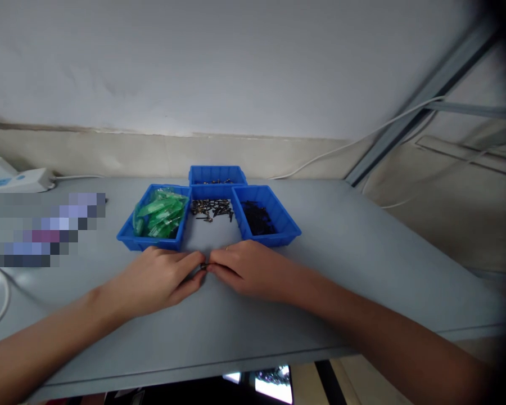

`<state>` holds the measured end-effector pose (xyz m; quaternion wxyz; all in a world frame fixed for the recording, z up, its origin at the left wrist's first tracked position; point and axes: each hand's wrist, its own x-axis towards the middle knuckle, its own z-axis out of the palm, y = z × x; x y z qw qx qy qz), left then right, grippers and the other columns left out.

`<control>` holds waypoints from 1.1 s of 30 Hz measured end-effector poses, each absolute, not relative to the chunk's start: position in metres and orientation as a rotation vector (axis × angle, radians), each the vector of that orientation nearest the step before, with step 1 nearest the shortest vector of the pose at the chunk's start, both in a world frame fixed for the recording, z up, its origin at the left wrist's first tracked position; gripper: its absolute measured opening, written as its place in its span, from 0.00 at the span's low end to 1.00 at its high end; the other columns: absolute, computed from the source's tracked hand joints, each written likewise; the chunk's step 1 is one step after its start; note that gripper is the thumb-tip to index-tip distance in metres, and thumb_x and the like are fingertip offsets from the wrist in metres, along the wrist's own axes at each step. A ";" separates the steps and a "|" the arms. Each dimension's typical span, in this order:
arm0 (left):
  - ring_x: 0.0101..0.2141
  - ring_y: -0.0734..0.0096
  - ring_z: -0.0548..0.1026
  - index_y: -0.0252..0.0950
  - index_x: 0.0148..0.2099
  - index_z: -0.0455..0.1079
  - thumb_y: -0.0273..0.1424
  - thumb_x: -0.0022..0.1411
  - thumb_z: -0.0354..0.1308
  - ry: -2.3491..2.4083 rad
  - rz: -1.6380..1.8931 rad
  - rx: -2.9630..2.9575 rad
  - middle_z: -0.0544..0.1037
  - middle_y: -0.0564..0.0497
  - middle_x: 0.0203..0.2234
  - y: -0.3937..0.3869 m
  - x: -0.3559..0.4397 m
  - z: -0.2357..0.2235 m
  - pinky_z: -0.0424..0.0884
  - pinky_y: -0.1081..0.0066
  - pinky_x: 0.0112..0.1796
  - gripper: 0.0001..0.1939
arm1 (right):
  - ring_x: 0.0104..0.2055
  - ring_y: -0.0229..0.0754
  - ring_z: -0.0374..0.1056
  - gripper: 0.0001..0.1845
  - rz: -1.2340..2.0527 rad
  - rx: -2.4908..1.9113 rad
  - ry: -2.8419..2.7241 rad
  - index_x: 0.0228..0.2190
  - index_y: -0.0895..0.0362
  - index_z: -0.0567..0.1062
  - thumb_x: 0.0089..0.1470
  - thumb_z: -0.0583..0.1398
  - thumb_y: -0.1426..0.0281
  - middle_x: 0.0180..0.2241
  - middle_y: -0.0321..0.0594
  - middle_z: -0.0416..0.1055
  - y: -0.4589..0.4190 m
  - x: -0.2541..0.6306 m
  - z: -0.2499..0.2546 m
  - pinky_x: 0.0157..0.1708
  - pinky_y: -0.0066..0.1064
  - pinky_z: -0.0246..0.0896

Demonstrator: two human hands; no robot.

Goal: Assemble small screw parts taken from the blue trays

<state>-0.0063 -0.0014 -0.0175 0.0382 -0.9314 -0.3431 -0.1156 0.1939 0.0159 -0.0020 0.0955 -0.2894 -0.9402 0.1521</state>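
My left hand point(164, 278) and my right hand point(251, 269) meet fingertip to fingertip just above the grey table point(236, 323). Each pinches thumb against finger on a small dark metal piece point(203, 266), mostly covered by the fingers, so its exact kind is unclear. Behind the hands lies a loose pile of small screw-like metal pieces point(213, 208), dark and brass-coloured. On the left, a blue tray point(129, 241) holds green plastic packets point(162, 212). To the right, another blue tray point(284, 225) contains small black pieces point(258, 216).
A third blue tray point(217, 173) with small brass-coloured pieces stands at the back, near the wall. White devices point(23, 183) and a blurred-out object point(53, 228) are on the left. A white cable point(333, 151) runs past a metal frame point(405, 126) at right.
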 end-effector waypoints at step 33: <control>0.21 0.76 0.71 0.33 0.40 0.65 0.33 0.63 0.48 -0.964 -0.724 -2.868 0.70 0.55 0.20 -0.001 -0.007 -0.014 0.64 0.76 0.22 0.09 | 0.24 0.35 0.61 0.10 0.469 -0.913 -2.817 0.30 0.59 0.64 0.59 0.46 0.70 0.24 0.37 0.67 0.014 0.195 -0.005 0.24 0.27 0.50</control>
